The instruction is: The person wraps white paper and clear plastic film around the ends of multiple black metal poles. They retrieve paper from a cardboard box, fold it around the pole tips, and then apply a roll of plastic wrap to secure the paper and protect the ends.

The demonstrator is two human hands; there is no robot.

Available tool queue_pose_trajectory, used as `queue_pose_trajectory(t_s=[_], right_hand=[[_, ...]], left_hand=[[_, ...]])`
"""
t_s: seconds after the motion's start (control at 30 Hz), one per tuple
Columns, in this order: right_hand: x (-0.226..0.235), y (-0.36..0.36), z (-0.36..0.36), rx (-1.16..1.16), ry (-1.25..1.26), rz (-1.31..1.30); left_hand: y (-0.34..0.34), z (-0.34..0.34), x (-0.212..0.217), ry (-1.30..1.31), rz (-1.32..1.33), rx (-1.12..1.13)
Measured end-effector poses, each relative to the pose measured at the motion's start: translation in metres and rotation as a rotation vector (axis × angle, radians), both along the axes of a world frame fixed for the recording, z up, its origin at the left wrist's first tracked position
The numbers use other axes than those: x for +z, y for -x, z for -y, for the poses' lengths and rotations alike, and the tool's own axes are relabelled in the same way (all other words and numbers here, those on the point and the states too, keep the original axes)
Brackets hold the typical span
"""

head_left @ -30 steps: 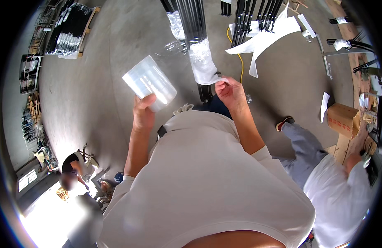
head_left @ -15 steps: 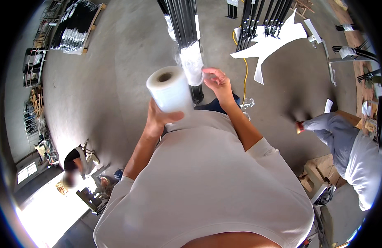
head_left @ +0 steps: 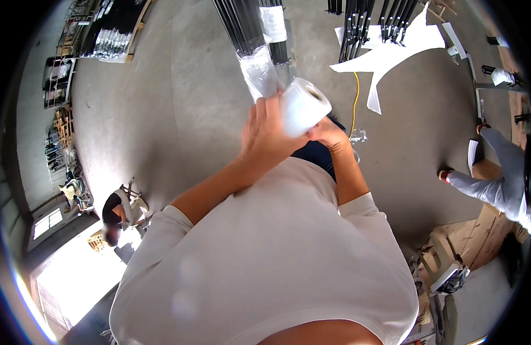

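A roll of clear stretch film (head_left: 299, 112) is tilted to the right in front of my chest, its cardboard core showing at the upper end. My left hand (head_left: 264, 129) is at its left side, fingers bent upward and thumb under the roll. Closed around the roll's lower right end is my right hand (head_left: 330, 135), its fingers partly hidden. Just beyond my left fingers, a bundle of black tubes (head_left: 238, 26) slants away from me. Clear film (head_left: 257, 70) wraps the bundle's near part; the very end is hidden behind my left hand.
Another film-wrapped black bundle (head_left: 273, 26) lies beside the first. Farther right, black tubes (head_left: 357, 29) rest by a white sheet (head_left: 386, 60), with a yellow cord (head_left: 356, 103) on the floor. One person (head_left: 490, 178) is at right, another (head_left: 123, 207) at lower left.
The film roll has swung from the left of the bundle's end to its right and tipped rightward. My right hand has gone from the bundle's end to the roll. The person at right has moved.
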State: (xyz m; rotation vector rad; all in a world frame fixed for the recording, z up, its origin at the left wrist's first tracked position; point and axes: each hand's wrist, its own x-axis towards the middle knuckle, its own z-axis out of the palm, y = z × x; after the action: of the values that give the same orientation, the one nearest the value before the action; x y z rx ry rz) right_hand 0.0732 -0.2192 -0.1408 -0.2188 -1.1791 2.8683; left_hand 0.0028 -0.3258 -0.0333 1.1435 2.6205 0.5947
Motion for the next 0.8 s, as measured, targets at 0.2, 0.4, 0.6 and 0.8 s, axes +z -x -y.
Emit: queue_pose_trajectory(t_s=[0.2, 0.4, 0.6, 0.8], right_hand=[[-0.010, 0.009, -0.005, -0.129, 0.222, -0.032], [-0.014, 0.028, -0.011, -0.060, 0.356, -0.087], [-0.035, 0.039, -0.015, -0.013, 0.326, -0.018], [-0.035, 0.028, -0.017, -0.198, 0.497, 0.000]], left_hand=[[0.033, 0.023, -0.020, -0.259, 0.485, -0.149], [0.098, 0.046, -0.125, -0.475, 0.217, 0.144], [0.083, -0.008, -0.098, -0.732, 0.577, 0.381], [0.091, 0.002, -0.106, -0.611, 0.384, 0.437]])
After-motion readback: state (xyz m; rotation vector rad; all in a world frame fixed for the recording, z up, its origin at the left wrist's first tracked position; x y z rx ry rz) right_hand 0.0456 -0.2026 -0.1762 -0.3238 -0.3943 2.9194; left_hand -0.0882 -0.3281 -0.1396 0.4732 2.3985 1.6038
